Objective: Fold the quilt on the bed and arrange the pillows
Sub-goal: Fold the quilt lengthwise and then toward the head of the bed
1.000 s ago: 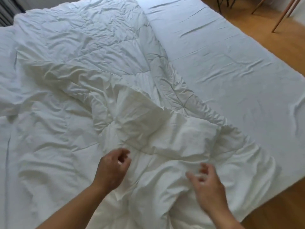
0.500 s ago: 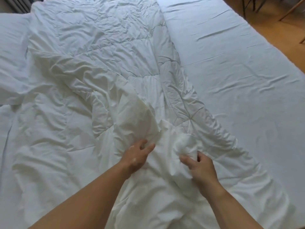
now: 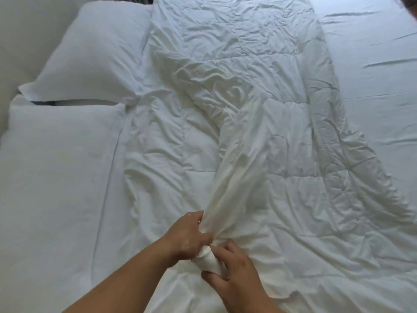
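Quilt (image 3: 270, 136) is sprawled all rumpled down the middle of the bed (image 3: 372, 64), not folded yet afaict. Left hand (image 3: 188, 236) and right hand (image 3: 237, 267) are both clenched round one bunched-up wad of it on the near part. The hands are right up against each other, w/ a taut ridge of fabric running from them up toward the centre.

Handling-wise it looks soft, puffy and floppy. Prob light for its bulk, but awkward bc there's so much of it. Zero stiffness, so whatever isn't held will sag and drag. The cover doesn't look slippery, so a pinch should hold.

IMO a wad mid-quilt is a poor grip for a neat fold. Better to find two corners or a straight hem, one per hand, well apart, so it hangs flat.

Far pillow (image 3: 94, 53) and near pillow (image 3: 56, 166) sit on the left, just beside the quilt. Not fragile, grab anywhere.
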Motion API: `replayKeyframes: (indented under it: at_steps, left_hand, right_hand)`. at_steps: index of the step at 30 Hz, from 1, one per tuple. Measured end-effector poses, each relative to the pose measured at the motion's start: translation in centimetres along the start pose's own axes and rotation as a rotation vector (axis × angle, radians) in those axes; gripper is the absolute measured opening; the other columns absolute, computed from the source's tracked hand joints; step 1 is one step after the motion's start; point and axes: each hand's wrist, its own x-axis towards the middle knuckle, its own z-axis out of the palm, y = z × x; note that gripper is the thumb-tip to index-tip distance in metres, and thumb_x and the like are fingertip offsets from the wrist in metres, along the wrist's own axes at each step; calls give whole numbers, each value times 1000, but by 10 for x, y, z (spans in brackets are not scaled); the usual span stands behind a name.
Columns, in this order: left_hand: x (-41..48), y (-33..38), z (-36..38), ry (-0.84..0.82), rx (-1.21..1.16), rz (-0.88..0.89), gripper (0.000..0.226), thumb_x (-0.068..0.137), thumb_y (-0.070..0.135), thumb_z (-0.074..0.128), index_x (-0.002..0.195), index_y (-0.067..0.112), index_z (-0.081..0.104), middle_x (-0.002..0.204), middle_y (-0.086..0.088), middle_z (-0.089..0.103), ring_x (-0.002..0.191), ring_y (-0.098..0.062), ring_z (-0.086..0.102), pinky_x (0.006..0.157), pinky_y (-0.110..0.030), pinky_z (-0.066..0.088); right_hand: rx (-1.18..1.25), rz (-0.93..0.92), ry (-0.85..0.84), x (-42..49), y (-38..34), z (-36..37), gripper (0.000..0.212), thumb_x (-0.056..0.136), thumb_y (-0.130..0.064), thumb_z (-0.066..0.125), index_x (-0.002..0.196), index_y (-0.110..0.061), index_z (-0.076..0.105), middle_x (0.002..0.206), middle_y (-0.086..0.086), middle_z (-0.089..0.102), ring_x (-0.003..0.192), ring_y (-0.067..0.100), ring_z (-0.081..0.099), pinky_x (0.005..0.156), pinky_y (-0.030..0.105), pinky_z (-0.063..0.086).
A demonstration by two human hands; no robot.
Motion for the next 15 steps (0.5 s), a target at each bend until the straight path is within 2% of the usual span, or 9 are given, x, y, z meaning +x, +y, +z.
replayKeyframes:
  at_steps: [2, 5, 8, 11, 13, 14, 15]
  left_hand:
    - [-21, -40, -25, 106, 1, 13, 25, 75, 20, 63, 96, 32, 69, 89, 8, 74, 82, -15, 71, 69, -32, 58]
    - [-49, -106, -54, 224, -34, 23, 23, 80, 24, 64, 101, 35, 68, 92, 16, 72, 85, -7, 67, 77, -30, 56]
    - [-73, -177, -77, 345, -105, -32, 20, 87, 25, 64, 104, 36, 67, 94, 20, 71, 90, -6, 66, 76, -21, 51]
    - [-87, -253, -74, 336, -140, -181, 37, 88, 26, 68, 123, 36, 62, 115, 16, 69, 107, -9, 64, 79, -9, 44]
    - [-88, -297, -54, 199, -111, -265, 57, 87, 37, 68, 141, 35, 52, 138, 10, 61, 127, -13, 56, 95, -13, 42]
    - [-90, -309, -43, 144, -86, -297, 63, 85, 46, 66, 144, 37, 48, 144, 7, 56, 134, -15, 51, 102, -18, 40]
    - [-89, -320, -33, 158, -52, -318, 64, 81, 54, 62, 143, 40, 50, 145, 6, 54, 136, -18, 49, 106, -22, 39]
  right_hand:
    - [-4, -75, -38, 0, -24, 17, 43, 68, -44, 75, 110, -45, 70, 107, -26, 63, 96, -2, 63, 80, 12, 48]
    - [1, -97, 104, 28, -62, 29, 43, 74, -31, 80, 114, -42, 67, 100, -19, 65, 87, 7, 67, 72, 18, 54]
    - [-207, -114, 148, 82, -93, 43, 52, 81, -30, 78, 128, -36, 58, 111, -18, 60, 96, 2, 61, 87, 25, 53]
    - [-481, -96, -7, 129, -103, 74, 64, 86, -43, 72, 143, -32, 45, 137, -7, 50, 122, 13, 54, 106, 31, 44]
    - [-634, -44, -164, 142, -93, 102, 72, 87, -50, 69, 149, -30, 38, 150, -3, 41, 135, 18, 45, 113, 32, 37]
    - [-673, -6, -242, 143, -85, 115, 76, 86, -51, 69, 151, -29, 35, 154, -1, 38, 138, 19, 42, 115, 31, 34]
    - [-683, 43, -308, 140, -78, 127, 81, 85, -52, 70, 152, -28, 33, 155, 1, 36, 140, 20, 39, 116, 30, 31]
